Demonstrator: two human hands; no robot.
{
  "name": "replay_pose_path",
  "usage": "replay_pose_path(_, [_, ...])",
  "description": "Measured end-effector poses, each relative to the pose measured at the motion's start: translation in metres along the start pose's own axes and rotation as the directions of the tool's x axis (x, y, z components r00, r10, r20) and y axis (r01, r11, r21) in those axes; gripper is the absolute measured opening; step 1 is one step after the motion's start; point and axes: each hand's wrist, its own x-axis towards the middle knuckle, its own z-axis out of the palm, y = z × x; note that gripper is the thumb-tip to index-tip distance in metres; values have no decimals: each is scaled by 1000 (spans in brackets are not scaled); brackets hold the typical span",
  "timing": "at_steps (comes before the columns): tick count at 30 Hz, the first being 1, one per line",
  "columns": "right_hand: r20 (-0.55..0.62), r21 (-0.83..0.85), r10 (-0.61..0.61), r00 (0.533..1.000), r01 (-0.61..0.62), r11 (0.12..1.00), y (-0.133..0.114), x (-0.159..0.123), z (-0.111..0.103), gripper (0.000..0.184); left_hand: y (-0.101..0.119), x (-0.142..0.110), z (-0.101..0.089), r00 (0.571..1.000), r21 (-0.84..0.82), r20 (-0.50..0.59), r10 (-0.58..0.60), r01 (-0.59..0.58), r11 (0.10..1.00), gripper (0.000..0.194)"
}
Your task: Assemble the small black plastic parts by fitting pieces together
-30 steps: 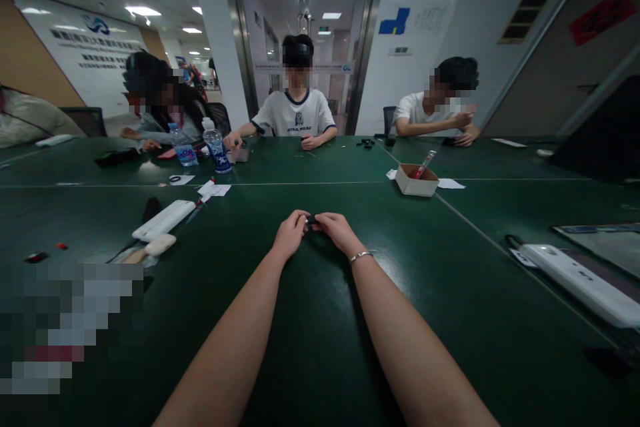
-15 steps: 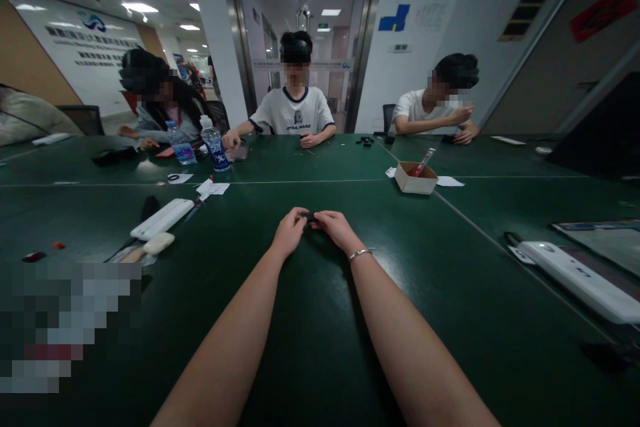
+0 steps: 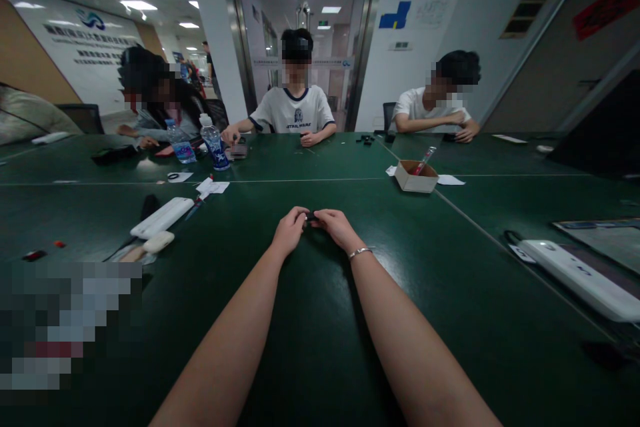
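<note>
Both my hands meet over the dark green table (image 3: 320, 307), fingertips closed around one small black piece (image 3: 311, 216). My left hand (image 3: 290, 232) pinches its left end, where something small and shiny shows by the fingers. From the other side my right hand (image 3: 336, 227) grips the right end, with a metal bracelet (image 3: 361, 253) on that wrist. Fingers cover most of the piece, so I cannot tell its kind.
A small open box (image 3: 416, 180) with a clear tube leaning in it stands ahead right. Two bottles (image 3: 215, 147) are at the far left. White power banks lie left (image 3: 163, 218) and right (image 3: 580, 277). Co-workers sit across the table, including one in a printed shirt (image 3: 299, 110).
My hands keep hold of the black piece in nearly the same place, with only slight finger movement. The right-hand co-worker's raised hand has come down a little. The view has tipped slightly.
</note>
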Motion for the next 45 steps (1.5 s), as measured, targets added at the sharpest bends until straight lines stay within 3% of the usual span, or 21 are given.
replay_pose_path(33, [19,14,-11,1000,10,1000,1,1,-1,20,-6,3,2,998,-4,-32,47,-47,999,27])
replay_pose_path(45, [14,9,-16,1000,16,1000,1,1,-1,18,4,-2,-1,1000,24,-8,20,-19,1000,27])
